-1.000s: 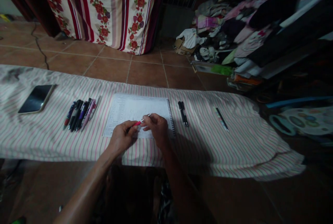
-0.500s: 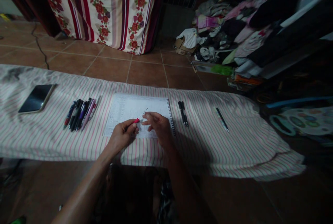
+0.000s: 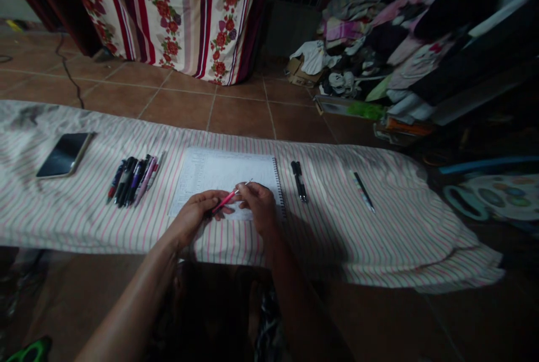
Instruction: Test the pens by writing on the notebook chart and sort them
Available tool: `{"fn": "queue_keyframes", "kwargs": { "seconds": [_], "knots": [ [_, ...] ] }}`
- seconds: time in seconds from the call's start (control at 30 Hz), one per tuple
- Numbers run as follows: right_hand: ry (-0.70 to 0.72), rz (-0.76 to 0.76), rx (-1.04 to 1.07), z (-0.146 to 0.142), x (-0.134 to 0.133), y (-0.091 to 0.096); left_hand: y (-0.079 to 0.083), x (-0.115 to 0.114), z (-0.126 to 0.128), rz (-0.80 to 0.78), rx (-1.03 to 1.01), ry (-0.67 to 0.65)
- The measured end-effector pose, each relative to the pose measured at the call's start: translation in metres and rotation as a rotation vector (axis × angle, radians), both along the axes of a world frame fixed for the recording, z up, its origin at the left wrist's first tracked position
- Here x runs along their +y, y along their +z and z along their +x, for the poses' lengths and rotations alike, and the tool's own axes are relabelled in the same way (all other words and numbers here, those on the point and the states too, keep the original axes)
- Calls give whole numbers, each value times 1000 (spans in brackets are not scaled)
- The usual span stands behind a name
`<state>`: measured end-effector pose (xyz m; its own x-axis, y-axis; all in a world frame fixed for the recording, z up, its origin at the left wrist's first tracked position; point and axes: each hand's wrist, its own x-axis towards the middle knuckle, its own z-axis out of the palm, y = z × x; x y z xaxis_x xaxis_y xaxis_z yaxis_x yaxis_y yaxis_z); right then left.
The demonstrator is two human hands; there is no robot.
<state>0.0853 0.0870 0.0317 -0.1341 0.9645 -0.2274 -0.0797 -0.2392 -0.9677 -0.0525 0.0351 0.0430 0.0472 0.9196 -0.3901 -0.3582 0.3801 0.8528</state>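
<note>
Over the near edge of a spiral notebook (image 3: 227, 174), both my hands meet on a pink pen (image 3: 225, 200). My left hand (image 3: 194, 216) is closed around the pen's lower end. The fingers of my right hand (image 3: 257, 205) pinch its upper part, near the silver tip. The notebook lies open on a striped cloth (image 3: 379, 238) spread on the floor. A bundle of several pens (image 3: 133, 179) lies left of the notebook. Two black pens (image 3: 298, 180) lie just right of it, and a single pen (image 3: 364, 191) lies farther right.
A dark phone (image 3: 64, 154) rests on the cloth at the far left. Beyond the cloth are brown floor tiles (image 3: 240, 115) and a flowered striped curtain (image 3: 177, 14). A heap of clothes and boxes (image 3: 379, 47) fills the back right. A black cable (image 3: 69, 70) runs across the tiles at the left.
My right hand had let go of the pen half a second ago and now pinches it again. The pen has tilted lower toward me. The view has shifted slightly.
</note>
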Motion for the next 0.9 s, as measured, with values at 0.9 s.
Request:
{"fn": "queue_keyframes", "kwargs": {
  "seconds": [0.9],
  "knots": [
    [-39, -153, 146, -3, 0, -4, 3, -3, -12, 96, 247, 89]
  ]
}}
